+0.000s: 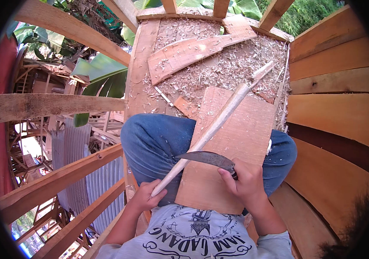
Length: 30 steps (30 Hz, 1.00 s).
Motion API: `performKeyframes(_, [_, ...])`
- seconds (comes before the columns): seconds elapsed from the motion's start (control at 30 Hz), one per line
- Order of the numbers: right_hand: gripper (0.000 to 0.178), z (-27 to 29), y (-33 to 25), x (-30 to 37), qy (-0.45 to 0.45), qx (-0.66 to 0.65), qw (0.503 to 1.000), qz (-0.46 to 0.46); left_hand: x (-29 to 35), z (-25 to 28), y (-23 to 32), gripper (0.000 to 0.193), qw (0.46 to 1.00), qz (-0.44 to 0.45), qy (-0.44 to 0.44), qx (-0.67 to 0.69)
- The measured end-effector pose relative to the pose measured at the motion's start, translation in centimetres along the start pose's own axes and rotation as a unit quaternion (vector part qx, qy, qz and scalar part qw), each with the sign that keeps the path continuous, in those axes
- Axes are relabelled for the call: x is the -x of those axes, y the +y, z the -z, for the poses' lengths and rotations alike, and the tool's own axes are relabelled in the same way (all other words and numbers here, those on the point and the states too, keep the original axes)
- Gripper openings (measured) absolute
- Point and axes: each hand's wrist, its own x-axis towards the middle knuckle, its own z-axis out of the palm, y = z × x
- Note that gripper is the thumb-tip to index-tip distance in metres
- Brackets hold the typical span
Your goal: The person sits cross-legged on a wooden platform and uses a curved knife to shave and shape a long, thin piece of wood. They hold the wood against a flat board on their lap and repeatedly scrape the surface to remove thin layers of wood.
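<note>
My left hand (pixel 146 196) is closed round the near end of a long, pale, peeled stick (pixel 220 118). The stick slants up and away to the right, its far end notched down to a thinner tip. In my right hand (pixel 246 183) is the dark handle of a curved knife (pixel 208 158), whose blade points left and lies across the stick not far from my left hand. Whether the edge bites into the wood I cannot tell. Beneath both, a flat wooden board (pixel 240 149) rests over my lap, between my bent knees in blue jeans.
Wood shavings (pixel 184 52) cover the plank floor ahead, around a large cut board (pixel 182 56) and a small wood scrap (pixel 186 107). Wooden rails (pixel 55 105) run along the left, with corrugated sheets beyond. A plank wall (pixel 335 116) stands close on the right.
</note>
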Motion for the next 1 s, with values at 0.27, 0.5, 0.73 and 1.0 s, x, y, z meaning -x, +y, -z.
performKeyframes(0.27, [0.038,0.9,0.4,-2.6,0.063,0.058,0.995,-0.044,-0.1,-0.8,-1.3,0.011,0.997,-0.055,0.026,-0.04])
performKeyframes(0.5, [0.032,5.5,1.3,-3.7,0.12,-0.037,0.983,-0.132,-0.1,-1.0,-1.8,0.012,0.994,-0.075,0.042,-0.067])
performKeyframes(0.73, [0.039,1.0,-1.2,-1.2,-0.058,0.001,0.998,-0.037,-0.2,-1.5,-1.4,0.011,0.994,-0.069,0.058,-0.066])
performKeyframes(1.0, [0.043,1.8,0.0,-3.1,-0.01,0.087,0.996,-0.018,-0.2,-2.0,-1.2,0.011,0.993,-0.07,0.074,-0.053])
